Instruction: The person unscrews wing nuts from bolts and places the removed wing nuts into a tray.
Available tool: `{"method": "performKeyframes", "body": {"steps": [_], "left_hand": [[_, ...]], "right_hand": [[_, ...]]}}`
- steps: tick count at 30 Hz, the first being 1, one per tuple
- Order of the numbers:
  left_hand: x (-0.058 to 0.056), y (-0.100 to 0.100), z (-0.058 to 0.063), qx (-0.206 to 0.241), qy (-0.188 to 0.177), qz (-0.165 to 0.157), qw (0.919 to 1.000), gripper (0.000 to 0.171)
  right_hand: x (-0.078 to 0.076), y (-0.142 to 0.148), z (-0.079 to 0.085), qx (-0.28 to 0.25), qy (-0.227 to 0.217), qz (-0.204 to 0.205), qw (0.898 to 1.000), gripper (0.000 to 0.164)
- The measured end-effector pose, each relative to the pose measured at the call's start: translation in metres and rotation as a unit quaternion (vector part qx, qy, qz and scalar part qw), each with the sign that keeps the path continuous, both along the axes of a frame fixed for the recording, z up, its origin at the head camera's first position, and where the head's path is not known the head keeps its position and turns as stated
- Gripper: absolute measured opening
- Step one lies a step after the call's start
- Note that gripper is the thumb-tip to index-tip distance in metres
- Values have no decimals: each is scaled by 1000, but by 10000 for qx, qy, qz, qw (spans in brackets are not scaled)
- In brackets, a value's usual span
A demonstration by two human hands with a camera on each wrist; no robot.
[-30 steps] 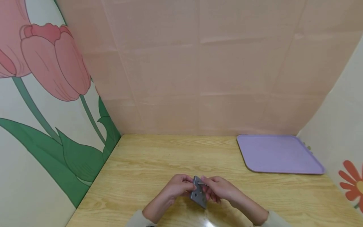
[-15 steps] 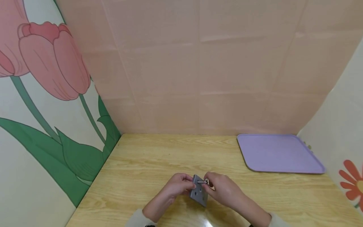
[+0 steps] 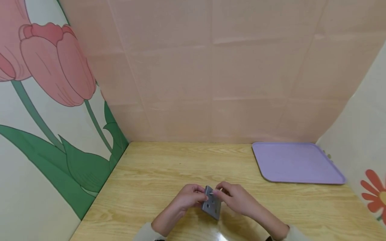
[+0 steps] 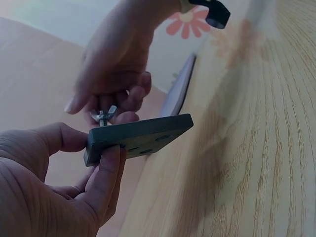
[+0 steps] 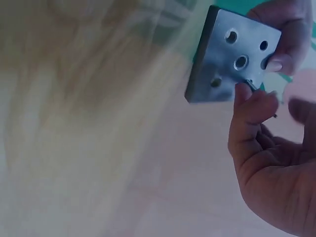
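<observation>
My left hand (image 3: 189, 196) grips a thick grey metal plate (image 3: 212, 209) by one edge, thumb on one face and fingers on the other. Several round holes run through the plate, which is tilted above the table. A silver wing screw (image 4: 102, 117) stands in a corner hole, its wings out from the face. Curled fingers of my right hand (image 3: 239, 200) are at the wing screw; in the left wrist view the thumb is apart from its wings. The right wrist view shows the plate (image 5: 224, 59) with fingertips (image 5: 243, 93) covering most of the screw.
A wooden table (image 3: 169, 164) lies below both hands. At its back right is a flat purple tray (image 3: 298, 162). A pink cloth wall (image 3: 211, 83) rises behind, and side walls with printed flowers stand left and right.
My right hand shifted up over the wing screw, exposing its wings half a second ago; now its fingers have come back in over them. The left hand and the plate stay nearly still.
</observation>
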State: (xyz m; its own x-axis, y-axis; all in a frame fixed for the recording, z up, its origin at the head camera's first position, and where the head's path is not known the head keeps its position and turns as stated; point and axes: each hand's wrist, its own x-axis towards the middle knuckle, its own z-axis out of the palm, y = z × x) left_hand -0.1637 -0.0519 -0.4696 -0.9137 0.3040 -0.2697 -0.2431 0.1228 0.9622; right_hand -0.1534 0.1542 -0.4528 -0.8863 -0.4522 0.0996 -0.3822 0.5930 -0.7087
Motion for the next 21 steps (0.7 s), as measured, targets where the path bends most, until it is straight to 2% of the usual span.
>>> {"method": "performKeyframes", "body": {"steps": [2, 5, 7, 10, 13, 16, 17, 19, 21], "left_hand": [[1, 0, 0, -14, 30, -5, 10000, 23], [2, 0, 1, -15, 46, 16, 10000, 24], [2, 1, 1, -28, 62, 17, 10000, 24], [3, 1, 0, 8, 48, 39, 10000, 25], [2, 1, 0, 7, 19, 24, 10000, 25], [2, 2, -1, -8, 10, 60, 10000, 25], [2, 1, 0, -31, 8, 57, 10000, 25], [2, 1, 1, -77, 2, 49, 10000, 24], [2, 1, 1, -80, 30, 15, 10000, 24]], "right_hand": [[-4, 2, -1, -474, -928, -126, 9945, 46], [-7, 3, -5, -1052, -2112, -300, 9713, 59], [-7, 3, -7, -1258, -2629, -312, 9561, 63], [-6, 2, -9, -1364, -2988, -242, 9442, 64], [-5, 0, -9, -1341, -3056, -200, 9425, 62], [-5, 0, -8, -1272, -2963, -167, 9464, 60], [-5, 0, -7, -1198, -2827, -142, 9516, 59], [-5, 1, -5, -852, -2257, 9, 9705, 53], [-4, 2, -3, -236, -1272, 199, 9914, 45]]}}
